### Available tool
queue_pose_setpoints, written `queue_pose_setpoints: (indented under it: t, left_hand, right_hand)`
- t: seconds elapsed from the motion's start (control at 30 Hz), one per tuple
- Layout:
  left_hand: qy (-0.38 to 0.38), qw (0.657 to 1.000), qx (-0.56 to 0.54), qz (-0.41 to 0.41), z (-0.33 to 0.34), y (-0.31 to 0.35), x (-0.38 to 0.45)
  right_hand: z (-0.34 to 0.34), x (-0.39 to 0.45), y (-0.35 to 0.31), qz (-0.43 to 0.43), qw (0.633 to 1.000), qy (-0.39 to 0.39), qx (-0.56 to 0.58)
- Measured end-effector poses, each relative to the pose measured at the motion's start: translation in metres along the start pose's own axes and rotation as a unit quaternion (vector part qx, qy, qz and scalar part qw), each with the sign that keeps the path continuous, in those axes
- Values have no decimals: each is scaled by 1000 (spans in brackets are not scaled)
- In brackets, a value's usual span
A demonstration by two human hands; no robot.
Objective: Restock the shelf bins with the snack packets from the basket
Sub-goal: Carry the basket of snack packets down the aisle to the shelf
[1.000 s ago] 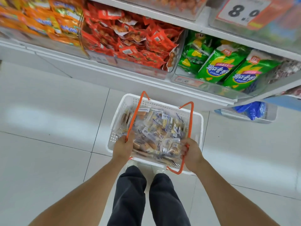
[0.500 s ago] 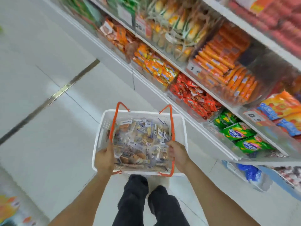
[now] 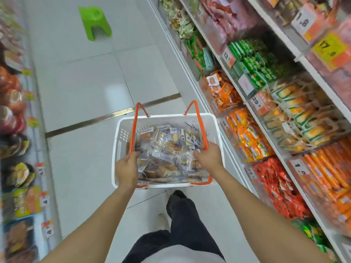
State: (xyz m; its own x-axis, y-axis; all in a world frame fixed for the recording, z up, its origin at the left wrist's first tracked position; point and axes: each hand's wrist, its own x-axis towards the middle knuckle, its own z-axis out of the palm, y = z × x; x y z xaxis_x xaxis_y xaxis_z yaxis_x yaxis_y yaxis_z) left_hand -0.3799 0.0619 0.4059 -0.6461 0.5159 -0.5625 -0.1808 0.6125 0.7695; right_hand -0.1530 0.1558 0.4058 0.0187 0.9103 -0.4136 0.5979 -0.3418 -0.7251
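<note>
A white plastic basket (image 3: 121,141) with two orange handles hangs in front of me above the floor, full of several clear snack packets (image 3: 167,149). My left hand (image 3: 126,168) grips the left orange handle (image 3: 134,128). My right hand (image 3: 209,157) grips the right orange handle (image 3: 200,122). Clear shelf bins (image 3: 252,137) run along the right side of the aisle, filled with orange, red and green packets.
A green plastic stool (image 3: 94,21) stands on the tiled floor far ahead. A second shelf row (image 3: 17,149) lines the left edge. A metal floor strip (image 3: 112,115) crosses the aisle ahead of the basket. My dark-trousered legs (image 3: 180,221) are below.
The view has swung from facing the shelf to looking down the aisle; the shelf now lies on my right. Both hands keep their grip on the basket handles.
</note>
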Motion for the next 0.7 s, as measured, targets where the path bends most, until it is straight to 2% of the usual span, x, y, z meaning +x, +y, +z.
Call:
queue_pose_setpoints:
  t: [0.13,0.33,0.5,0.7]
  left_hand:
    - [40,998,-49,-5,3,62,65]
    - [94,992,-85,-25,8,156,174]
    - [131,984,-122,-24,-1,242,263]
    - [148,980,-131,-20,-28,334,411]
  right_hand:
    - [28,75,-66,-27,998,-10,-51]
    - [79,205,-164,-67,992,-74,-71]
    - [118,296,-280,-111,987,-98,-61]
    - [180,405,-408,-115,986,-103,-63]
